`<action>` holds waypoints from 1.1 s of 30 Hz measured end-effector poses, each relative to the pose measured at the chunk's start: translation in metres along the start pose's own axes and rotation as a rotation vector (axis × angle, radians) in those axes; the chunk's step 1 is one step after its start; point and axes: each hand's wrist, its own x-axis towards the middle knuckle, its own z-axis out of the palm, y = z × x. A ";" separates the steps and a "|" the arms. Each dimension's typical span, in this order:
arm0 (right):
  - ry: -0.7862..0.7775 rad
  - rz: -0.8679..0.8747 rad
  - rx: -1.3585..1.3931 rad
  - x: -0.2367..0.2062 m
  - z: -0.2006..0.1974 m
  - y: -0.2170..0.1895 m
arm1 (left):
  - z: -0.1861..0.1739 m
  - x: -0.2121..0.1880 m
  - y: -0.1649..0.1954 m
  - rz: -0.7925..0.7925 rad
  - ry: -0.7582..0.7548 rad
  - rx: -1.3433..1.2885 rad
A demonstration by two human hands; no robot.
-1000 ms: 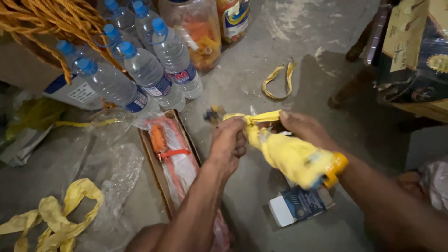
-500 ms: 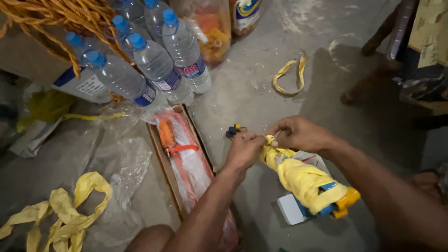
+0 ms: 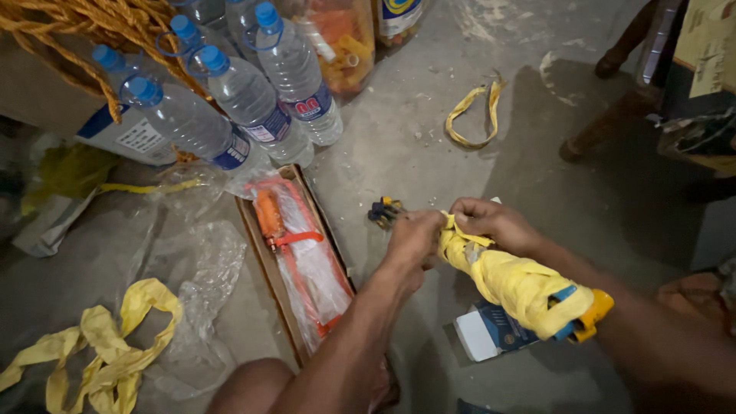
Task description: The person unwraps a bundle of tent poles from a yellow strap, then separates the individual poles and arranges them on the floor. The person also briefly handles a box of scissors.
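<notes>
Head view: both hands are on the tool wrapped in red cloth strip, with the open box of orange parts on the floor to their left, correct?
Not quite: the strip wrapped round the tool is yellow, not red. The head view shows the left hand and right hand on its near end, with the open box of orange parts on the floor to their left.

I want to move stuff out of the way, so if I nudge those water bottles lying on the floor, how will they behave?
The water bottles lie on their sides, so a sideways nudge would probably roll them. They look full and capped, likely heavy for their size. The clear plastic seems smooth, maybe slippery. Both the left hand and the right hand are busy with the yellow-wrapped bundle.
</notes>
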 end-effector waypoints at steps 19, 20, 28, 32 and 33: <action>0.188 -0.734 -0.692 -0.021 0.056 -0.060 | -0.016 -0.035 0.060 0.374 -0.231 -0.396; 0.241 -0.892 -0.740 -0.022 0.059 -0.062 | -0.018 -0.034 0.067 0.451 -0.268 -0.390; 0.158 -0.198 -0.726 0.015 0.040 -0.014 | -0.055 0.041 -0.006 0.491 0.078 0.144; 0.199 -0.049 -1.022 0.044 0.026 0.083 | -0.095 0.071 -0.113 0.292 0.318 0.115; 0.255 -0.023 -1.054 0.049 0.022 0.106 | -0.105 0.077 -0.132 0.116 0.325 -0.187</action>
